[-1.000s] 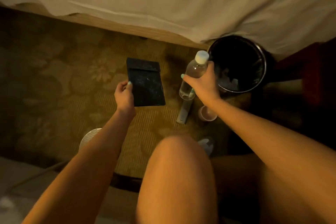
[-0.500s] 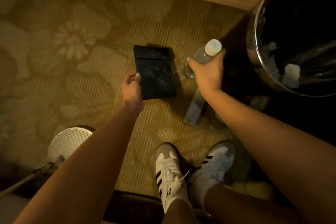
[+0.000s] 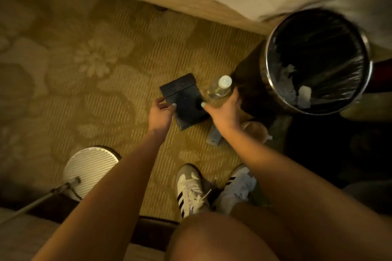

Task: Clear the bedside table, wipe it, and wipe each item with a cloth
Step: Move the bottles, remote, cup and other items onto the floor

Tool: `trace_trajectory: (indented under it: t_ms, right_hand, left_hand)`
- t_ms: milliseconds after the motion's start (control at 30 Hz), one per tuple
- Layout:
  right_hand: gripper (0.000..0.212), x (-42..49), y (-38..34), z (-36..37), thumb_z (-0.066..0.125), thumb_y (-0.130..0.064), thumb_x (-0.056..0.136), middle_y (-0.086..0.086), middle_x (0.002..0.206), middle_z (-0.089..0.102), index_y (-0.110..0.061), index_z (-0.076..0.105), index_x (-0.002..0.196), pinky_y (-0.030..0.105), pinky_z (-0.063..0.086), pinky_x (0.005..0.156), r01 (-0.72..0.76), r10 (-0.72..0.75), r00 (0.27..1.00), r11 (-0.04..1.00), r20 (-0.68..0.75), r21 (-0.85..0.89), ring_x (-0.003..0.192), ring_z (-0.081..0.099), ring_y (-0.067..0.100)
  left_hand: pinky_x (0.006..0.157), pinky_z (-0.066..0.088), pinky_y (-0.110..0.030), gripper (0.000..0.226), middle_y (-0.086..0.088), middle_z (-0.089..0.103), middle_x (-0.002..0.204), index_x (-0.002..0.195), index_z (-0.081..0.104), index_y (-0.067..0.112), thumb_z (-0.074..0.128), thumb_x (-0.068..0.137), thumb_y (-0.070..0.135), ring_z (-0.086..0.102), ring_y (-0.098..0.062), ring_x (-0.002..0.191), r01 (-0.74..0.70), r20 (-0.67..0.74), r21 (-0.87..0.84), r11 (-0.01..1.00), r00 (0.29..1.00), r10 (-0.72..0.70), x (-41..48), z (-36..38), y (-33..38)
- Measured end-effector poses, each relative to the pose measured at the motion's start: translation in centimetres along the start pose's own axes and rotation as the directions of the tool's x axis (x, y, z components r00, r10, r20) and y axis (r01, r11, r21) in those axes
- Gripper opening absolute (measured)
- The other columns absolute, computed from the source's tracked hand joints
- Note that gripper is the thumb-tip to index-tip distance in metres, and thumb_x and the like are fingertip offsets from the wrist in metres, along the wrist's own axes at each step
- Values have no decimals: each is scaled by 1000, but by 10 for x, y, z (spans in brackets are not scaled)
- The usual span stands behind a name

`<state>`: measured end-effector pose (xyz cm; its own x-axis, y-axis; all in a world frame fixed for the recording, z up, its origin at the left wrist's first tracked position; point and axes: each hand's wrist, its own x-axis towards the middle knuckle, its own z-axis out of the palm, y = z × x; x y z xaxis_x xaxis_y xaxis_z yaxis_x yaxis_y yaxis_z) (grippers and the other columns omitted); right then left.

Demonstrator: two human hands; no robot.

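the left hand (image 3: 161, 112) is pinching the lower left edge of the black folder (image 3: 186, 104), thumb on top and fingers curled under it. the folder is slanting more than half a second ago, its top end leaning toward 11 o'clock over the carpet (image 3: 84, 70); whether it is touching the carpet cannot be told. the right hand (image 3: 224, 114) is wrapping its fingers round the clear water bottle (image 3: 218, 90), the white cap pointing to 1 o'clock. the two hands are closing together: the right hand is now overlapping the folder's right edge, where carpet was showing between them before. the bin (image 3: 273, 99) is standing at 2 o'clock of the bottle, its whole rim now showing. a grey bar (image 3: 213, 137) and a cup (image 3: 254, 129) are lying under the right wrist.
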<state>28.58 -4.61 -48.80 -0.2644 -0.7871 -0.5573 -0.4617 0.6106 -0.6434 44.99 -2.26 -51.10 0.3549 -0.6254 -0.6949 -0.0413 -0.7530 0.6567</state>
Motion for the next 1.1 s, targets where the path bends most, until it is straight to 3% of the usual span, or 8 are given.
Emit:
trace_trajectory:
  t_ms: [233, 333, 433, 567, 733, 833, 933, 1100]
  right_hand:
    - [103, -78, -69, -59, 74, -34, 80, 13, 156, 16, -13, 5, 153, 43, 27, 115, 172, -172, 985, 984, 7, -45, 143, 22, 29]
    - [91, -101, -109, -109, 66, -33, 88, 13, 157, 16, -10, 7, 153, 33, 21, 115, 305, -304, 952, 947, 18, -98, 145, 19, 25]
    - [82, -133, -137, -161, 64, -31, 90, 14, 153, 24, -11, 14, 151, 34, 28, 113, 424, -425, 904, 888, 36, -176, 140, 29, 27]
    - [70, -184, -159, -232, 60, -29, 93, 11, 150, 30, -14, 21, 149, 24, 30, 103, 490, -505, 863, 840, -4, -232, 137, 34, 24]
    - [62, -244, -162, -316, 55, -26, 96, 15, 143, 37, -9, 23, 147, 24, 34, 95, 471, -533, 822, 834, -201, -288, 128, 42, 27]
    - [57, -274, -137, -358, 54, -27, 96, 20, 138, 40, -4, 29, 142, 36, 39, 99, 438, -520, 807, 845, -280, -306, 125, 44, 34]
    - [59, -304, -99, -391, 57, -28, 93, 21, 137, 43, -5, 31, 141, 45, 41, 102, 404, -531, 793, 825, -299, -395, 125, 45, 36]
    - [69, -347, -23, -435, 56, -28, 94, 20, 147, 34, -6, 21, 149, 39, 32, 111, 340, -499, 815, 823, -295, -454, 135, 35, 33]
  left_hand:
    - [96, 46, -36, 56, -6, 55, 126, 139, 42, 13, 66, 90, 26, 53, -22, 116, -291, 158, 229, 929, 953, 260, -73, -20, 108]
    - [101, 45, -41, 53, -6, 56, 128, 137, 46, 15, 67, 90, 27, 52, -24, 120, -398, 154, 248, 883, 916, 370, -108, -25, 150]
    - [103, 43, -47, 52, -9, 58, 126, 134, 49, 13, 67, 89, 29, 51, -27, 121, -515, 133, 264, 815, 857, 498, -154, -26, 183]
    - [100, 42, -34, 51, -9, 55, 130, 136, 48, 14, 65, 90, 28, 50, -23, 123, -648, 158, 225, 728, 761, 629, -228, -20, 221]
    - [97, 43, -36, 51, -7, 53, 130, 136, 45, 14, 65, 90, 26, 49, -20, 120, -775, 201, 192, 603, 632, 748, -314, -12, 254]
    - [99, 44, -38, 51, -9, 54, 130, 135, 46, 13, 66, 90, 24, 50, -22, 120, -818, 235, 174, 548, 575, 784, -363, 6, 257]
    - [98, 45, -37, 52, -9, 56, 128, 135, 47, 13, 68, 88, 23, 51, -22, 119, -844, 286, 172, 509, 537, 794, -407, 31, 250]
    - [95, 44, -33, 52, -8, 54, 129, 135, 47, 14, 68, 88, 21, 51, -21, 119, -872, 395, 95, 481, 477, 786, -474, 92, 218]
